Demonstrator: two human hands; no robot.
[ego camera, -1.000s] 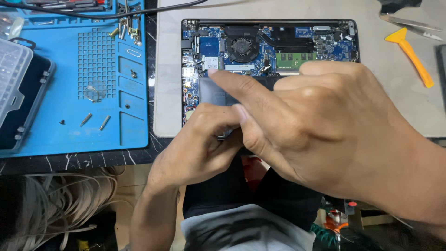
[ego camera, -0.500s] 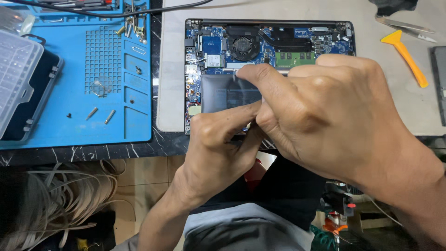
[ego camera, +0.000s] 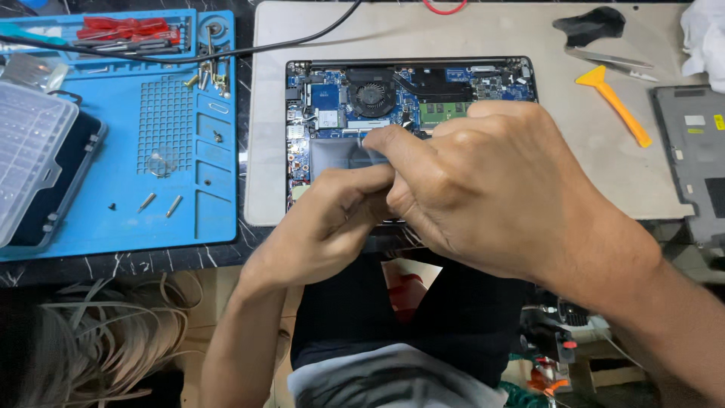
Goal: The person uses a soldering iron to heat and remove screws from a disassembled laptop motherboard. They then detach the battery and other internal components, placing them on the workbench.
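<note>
Both hands were pressed together over the opened laptop on the counter. The left hand and right hand were pinched on a dark film sheet above the battery area; whether the grip was fully closed could not be determined. Thin and flexible, the sheet was judged best held by its edge.

- A small white rectangular label sits on the grey panel lying at the right edge of the surface, near the panel's upper side.
- Just to its right, at the frame edge, is a small yellow sticker, only partly in view.
- A clear plastic compartment case with a ribbed lid lies at the far left, overlapping the blue mat; its contents cannot be made out.
- Inside the opened laptop, a pale square sticker lies on the board left of the fan.
- No lit screens or signs are visible.
</note>
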